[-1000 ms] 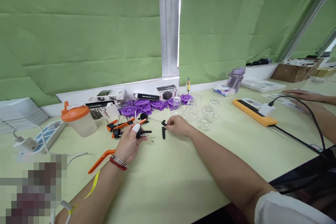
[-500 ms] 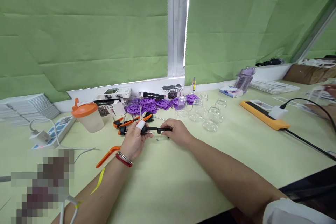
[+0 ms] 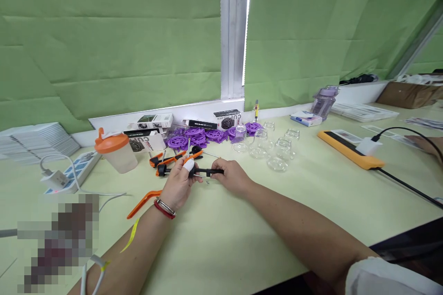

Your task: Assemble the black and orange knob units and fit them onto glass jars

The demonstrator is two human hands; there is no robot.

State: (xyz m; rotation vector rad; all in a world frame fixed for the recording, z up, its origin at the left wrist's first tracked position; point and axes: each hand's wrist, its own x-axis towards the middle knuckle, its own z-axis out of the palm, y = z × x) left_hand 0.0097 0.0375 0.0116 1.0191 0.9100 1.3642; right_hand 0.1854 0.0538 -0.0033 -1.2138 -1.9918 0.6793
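Observation:
My left hand [image 3: 178, 179], with a white wrap on the thumb, is closed round a black part with a thin metal rod. From the right, my right hand [image 3: 232, 174] pinches the end of a slim black bar [image 3: 207, 171] that reaches into my left hand. Whether the bar and the part are joined, I cannot tell. Small metal bits [image 3: 207, 182] lie on the table just below. Behind my left hand are orange-and-black pieces [image 3: 166, 160] with metal rods. A loose orange handle [image 3: 143, 203] rests beside my left wrist.
Purple wheel-shaped parts [image 3: 178, 142] and printed boxes [image 3: 148, 140] line the back. Clear glass jars [image 3: 277, 162] stand right of them. An orange-lidded cup [image 3: 119, 156] and a white power strip [image 3: 81, 173] are left; a yellow power strip [image 3: 349, 150] and another person's hand [image 3: 427, 144] are right.
My hands stay nearly in place on the black pieces, with only a slight shift. At the right, the other person's hand has lowered and the clear item it held is out of sight.

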